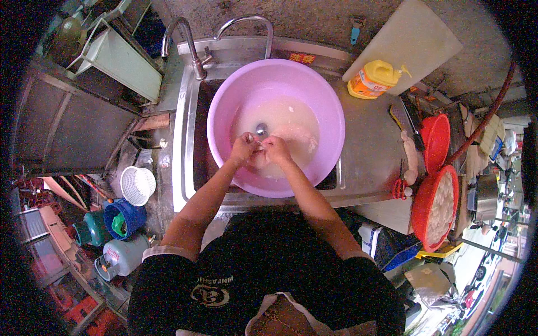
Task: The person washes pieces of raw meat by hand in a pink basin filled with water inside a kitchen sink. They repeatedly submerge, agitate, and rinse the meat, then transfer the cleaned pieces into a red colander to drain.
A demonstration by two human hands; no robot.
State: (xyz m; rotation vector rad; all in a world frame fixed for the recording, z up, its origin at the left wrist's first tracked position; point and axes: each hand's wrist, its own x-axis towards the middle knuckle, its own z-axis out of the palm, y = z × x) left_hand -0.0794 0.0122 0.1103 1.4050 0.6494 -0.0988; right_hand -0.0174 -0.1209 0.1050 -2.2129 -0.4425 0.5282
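Note:
A large lilac plastic basin (276,67) rests over the stainless steel sink (201,126), partly filled with cloudy water. Inside it, my left hand (245,148) and my right hand (275,149) meet near the basin's left front, fingertips almost together. Both pinch a small pale, wet piece (260,146), mostly covered by the fingers, so its kind is unclear. Just beyond my left fingertips is a small round shiny metal object (261,129). A pale soft mass (309,145) shows under the water to the right of my right hand.
Two curved taps (195,63) (269,38) rise behind the basin. On the right counter stand a yellow detergent bottle (372,82), a leaning white board (416,42), red-handled scissors (399,189) and a red basin (420,218) of pale lumps. A white basket (130,185) and gas cylinder (124,254) are left.

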